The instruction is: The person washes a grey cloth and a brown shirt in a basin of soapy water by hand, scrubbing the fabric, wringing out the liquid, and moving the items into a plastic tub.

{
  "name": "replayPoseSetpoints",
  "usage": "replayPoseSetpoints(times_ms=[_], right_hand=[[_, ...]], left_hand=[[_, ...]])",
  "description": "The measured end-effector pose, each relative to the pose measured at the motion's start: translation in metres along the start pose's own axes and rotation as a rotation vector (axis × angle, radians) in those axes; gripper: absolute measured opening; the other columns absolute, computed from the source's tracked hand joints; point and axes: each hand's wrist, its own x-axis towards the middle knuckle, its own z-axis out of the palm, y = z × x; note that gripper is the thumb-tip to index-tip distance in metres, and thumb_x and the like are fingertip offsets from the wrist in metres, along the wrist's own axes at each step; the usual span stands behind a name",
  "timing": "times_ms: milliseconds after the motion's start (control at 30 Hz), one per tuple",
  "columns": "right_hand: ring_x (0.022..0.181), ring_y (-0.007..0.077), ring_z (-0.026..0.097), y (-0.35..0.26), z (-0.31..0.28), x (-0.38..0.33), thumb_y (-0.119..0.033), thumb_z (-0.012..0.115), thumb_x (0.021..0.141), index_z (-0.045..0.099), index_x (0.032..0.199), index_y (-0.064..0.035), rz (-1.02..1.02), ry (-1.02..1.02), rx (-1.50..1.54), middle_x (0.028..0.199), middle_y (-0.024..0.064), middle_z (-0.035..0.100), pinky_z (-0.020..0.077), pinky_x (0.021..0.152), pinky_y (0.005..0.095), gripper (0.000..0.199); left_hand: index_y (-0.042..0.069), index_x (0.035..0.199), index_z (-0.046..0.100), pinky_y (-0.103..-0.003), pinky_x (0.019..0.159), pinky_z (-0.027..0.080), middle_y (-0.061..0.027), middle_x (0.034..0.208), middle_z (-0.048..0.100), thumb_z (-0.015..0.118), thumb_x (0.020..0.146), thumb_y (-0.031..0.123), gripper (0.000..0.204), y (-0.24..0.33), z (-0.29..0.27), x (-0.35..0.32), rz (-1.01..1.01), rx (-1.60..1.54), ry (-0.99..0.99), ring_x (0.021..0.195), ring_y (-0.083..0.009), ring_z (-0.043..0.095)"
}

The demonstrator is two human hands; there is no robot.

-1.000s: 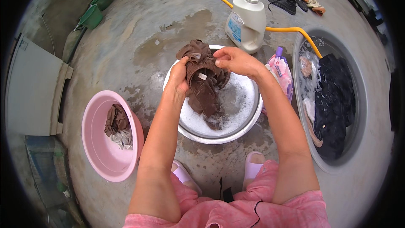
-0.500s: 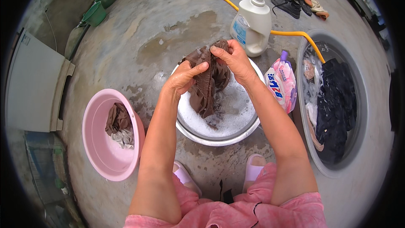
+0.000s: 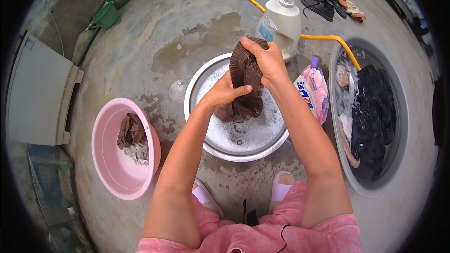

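Both my hands grip a wet brown garment (image 3: 247, 72) with a gathered elastic band, held up over a round metal basin (image 3: 192, 89) of sudsy water (image 3: 248, 136). My right hand (image 3: 269, 63) pinches the band at its upper end, thumb on top. Lower down, my left hand (image 3: 224, 94) is closed on the cloth with its thumb across the front; its other fingers are hidden behind the fabric. The garment's lower part hangs bunched just over the suds; whether it touches the water I cannot tell.
A white jug (image 3: 283, 23) without a cap stands behind the basin, a pink detergent pouch (image 3: 315, 89) right of it. A grey tub (image 3: 403, 126) holds dark clothes and a yellow hose (image 3: 323, 37). At left, a pink basin (image 3: 105, 159) holds brown and white cloth. Shoes (image 3: 323, 0) lie far right.
My left hand has moved right and slightly down along the garment. The elastic band now stands more upright, its folds turned toward me. My right hand has shifted slightly right.
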Motion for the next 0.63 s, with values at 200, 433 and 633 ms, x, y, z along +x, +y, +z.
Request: replayPoseSetpoints(times_ms=[200, 433, 633], right_hand=[[0.078, 0.0192, 0.061, -0.019, -0.025, 0.006, -0.015, 0.074, 0.072, 0.052, 0.098, 0.0076, 0.004, -0.123, 0.076, 0.083, 0.0137, 0.060, 0.0516, 0.064, 0.0316, 0.042], [0.087, 0.0204, 0.056, -0.007, -0.034, 0.009, -0.037, 0.068, 0.076, 0.061, 0.089, 0.0017, -0.020, -0.015, -0.520, 0.110, 0.0168, 0.051, 0.0474, 0.069, 0.0307, 0.041], [0.082, 0.0250, 0.053, 0.034, 0.045, -0.062, -0.039, 0.067, 0.075, 0.055, 0.072, 0.0004, -0.422, -0.244, -0.887, 0.087, 0.0100, 0.050, 0.0437, 0.070, 0.0341, 0.041]], left_hand=[[0.002, 0.111, 0.055, -0.027, 0.081, 0.044, -0.0052, 0.098, 0.062, 0.052, 0.090, 0.015, 0.025, -0.027, -0.019, -0.003, -0.244, -0.213, 0.194, 0.089, -0.0122, 0.057], [0.009, 0.112, 0.054, -0.030, 0.084, 0.046, -0.0055, 0.104, 0.057, 0.042, 0.093, 0.017, 0.023, -0.015, -0.028, 0.002, -0.070, -0.670, 0.386, 0.094, -0.0161, 0.055], [0.011, 0.121, 0.048, -0.032, 0.083, 0.048, -0.0090, 0.105, 0.057, 0.044, 0.092, 0.024, 0.032, -0.036, -0.037, 0.019, -0.055, -0.914, 0.365, 0.094, -0.0192, 0.056]])
